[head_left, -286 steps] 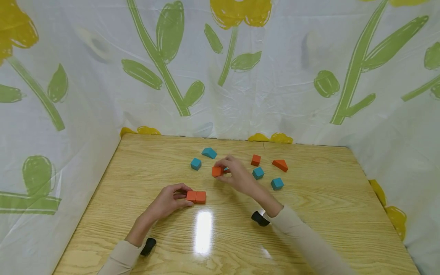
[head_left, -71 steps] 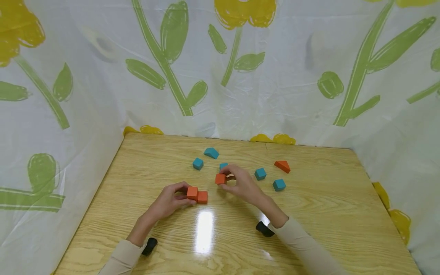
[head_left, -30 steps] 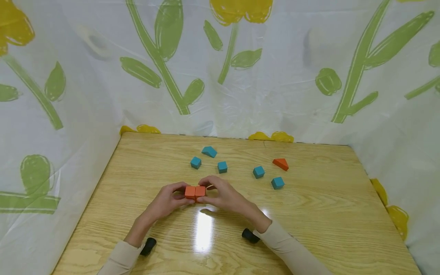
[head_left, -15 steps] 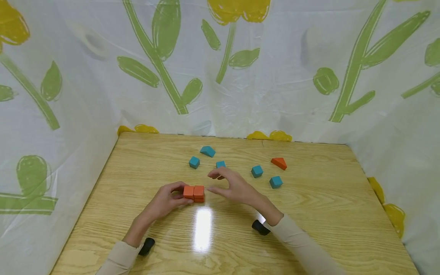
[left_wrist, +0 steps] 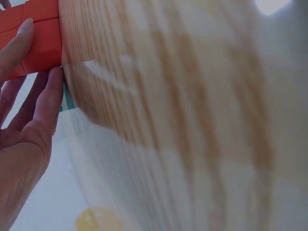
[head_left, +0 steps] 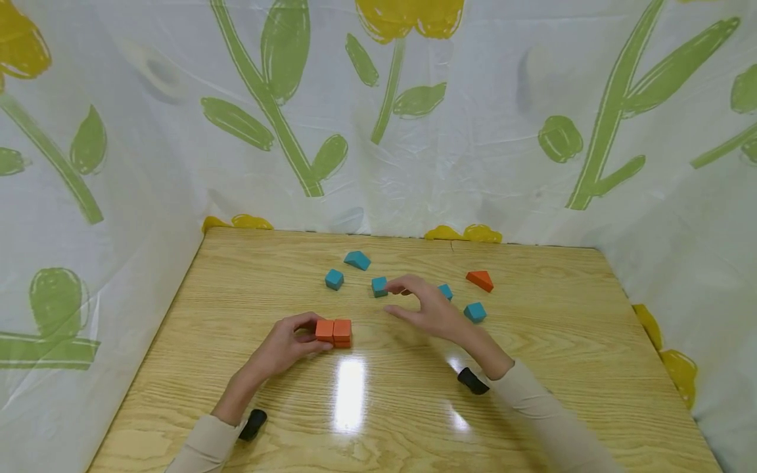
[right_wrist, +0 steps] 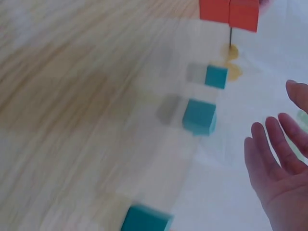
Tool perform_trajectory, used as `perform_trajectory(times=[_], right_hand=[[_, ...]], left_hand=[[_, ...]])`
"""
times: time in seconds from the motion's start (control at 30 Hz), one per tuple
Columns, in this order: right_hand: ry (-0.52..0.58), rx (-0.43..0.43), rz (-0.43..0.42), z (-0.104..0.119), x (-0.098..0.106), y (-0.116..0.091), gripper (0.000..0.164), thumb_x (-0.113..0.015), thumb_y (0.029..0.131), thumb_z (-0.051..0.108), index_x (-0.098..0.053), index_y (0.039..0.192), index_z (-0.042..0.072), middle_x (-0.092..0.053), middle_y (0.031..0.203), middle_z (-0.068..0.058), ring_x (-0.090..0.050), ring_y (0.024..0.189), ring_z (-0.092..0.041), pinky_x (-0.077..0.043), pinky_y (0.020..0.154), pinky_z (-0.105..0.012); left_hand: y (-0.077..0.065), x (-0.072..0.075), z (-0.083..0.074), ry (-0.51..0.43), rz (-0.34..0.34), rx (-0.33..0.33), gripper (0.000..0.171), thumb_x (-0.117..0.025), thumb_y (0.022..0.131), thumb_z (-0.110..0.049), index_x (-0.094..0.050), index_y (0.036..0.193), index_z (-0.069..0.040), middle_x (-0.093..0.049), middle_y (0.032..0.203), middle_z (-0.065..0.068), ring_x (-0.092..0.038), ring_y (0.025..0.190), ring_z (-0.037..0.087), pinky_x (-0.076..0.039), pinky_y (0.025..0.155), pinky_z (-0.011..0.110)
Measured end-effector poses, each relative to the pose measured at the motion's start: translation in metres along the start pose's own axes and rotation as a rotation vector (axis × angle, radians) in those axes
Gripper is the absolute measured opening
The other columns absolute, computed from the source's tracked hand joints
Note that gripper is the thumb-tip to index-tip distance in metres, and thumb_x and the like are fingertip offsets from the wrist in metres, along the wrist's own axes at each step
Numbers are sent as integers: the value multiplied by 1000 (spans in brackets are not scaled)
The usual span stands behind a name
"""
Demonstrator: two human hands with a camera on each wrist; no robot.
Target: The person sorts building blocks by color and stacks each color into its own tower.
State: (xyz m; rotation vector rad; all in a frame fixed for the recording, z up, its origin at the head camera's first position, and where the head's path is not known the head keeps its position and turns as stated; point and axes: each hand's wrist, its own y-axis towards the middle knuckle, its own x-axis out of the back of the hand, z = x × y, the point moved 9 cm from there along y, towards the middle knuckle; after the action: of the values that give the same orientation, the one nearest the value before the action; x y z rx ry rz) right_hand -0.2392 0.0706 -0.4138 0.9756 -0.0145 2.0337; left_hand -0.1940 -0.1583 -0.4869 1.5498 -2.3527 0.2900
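Note:
My left hand (head_left: pixel 290 345) pinches the left side of a block of red cubes (head_left: pixel 342 332), two side by side on top of two others. In the left wrist view its thumb and fingers (left_wrist: pixel 48 98) sit on opposite faces of the red cubes (left_wrist: pixel 42 41). My right hand (head_left: pixel 428 309) is over the table with fingers spread from the thumb, holding nothing. Just beyond its fingertips is a blue cube (head_left: pixel 379 287). Another blue cube (head_left: pixel 445 291) is partly hidden behind that hand. The right wrist view shows its fingers (right_wrist: pixel 274 149) apart from the blue cubes (right_wrist: pixel 199 117).
On the wooden table (head_left: pixel 248 276) also lie a blue triangular block (head_left: pixel 357 260), a blue cube (head_left: pixel 334 279) at back left, a blue cube (head_left: pixel 475 312) at right and a red triangular block (head_left: pixel 480 280). A flower-patterned curtain (head_left: pixel 473 144) encloses the back and sides.
The right hand took the red cube from the back right, set it on top beside the left one, let go and drew away to the right. The left hand keeps its grip.

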Motion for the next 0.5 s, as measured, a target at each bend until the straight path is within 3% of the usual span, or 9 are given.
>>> perform_trajectory(times=[0.23, 0.5], right_hand=[[-55, -20, -38, -12, 20, -8, 33, -77, 94, 11, -65, 124, 1, -68, 120, -10, -65, 110, -32, -56, 95, -47], [-91, -89, -62, -27, 42, -19, 32, -76, 95, 12, -66, 124, 1, -67, 122, -14, -64, 108, -35, -55, 92, -55]], left_hand=[[-1, 1, 0, -8, -2, -1, 32, -78, 90, -4, -67, 120, -3, -67, 120, 15, -66, 117, 35, -57, 95, 32], [-2, 1, 1, -19, 2, -3, 32, -78, 91, -4, -67, 120, -2, -66, 120, 16, -66, 117, 35, -57, 95, 31]])
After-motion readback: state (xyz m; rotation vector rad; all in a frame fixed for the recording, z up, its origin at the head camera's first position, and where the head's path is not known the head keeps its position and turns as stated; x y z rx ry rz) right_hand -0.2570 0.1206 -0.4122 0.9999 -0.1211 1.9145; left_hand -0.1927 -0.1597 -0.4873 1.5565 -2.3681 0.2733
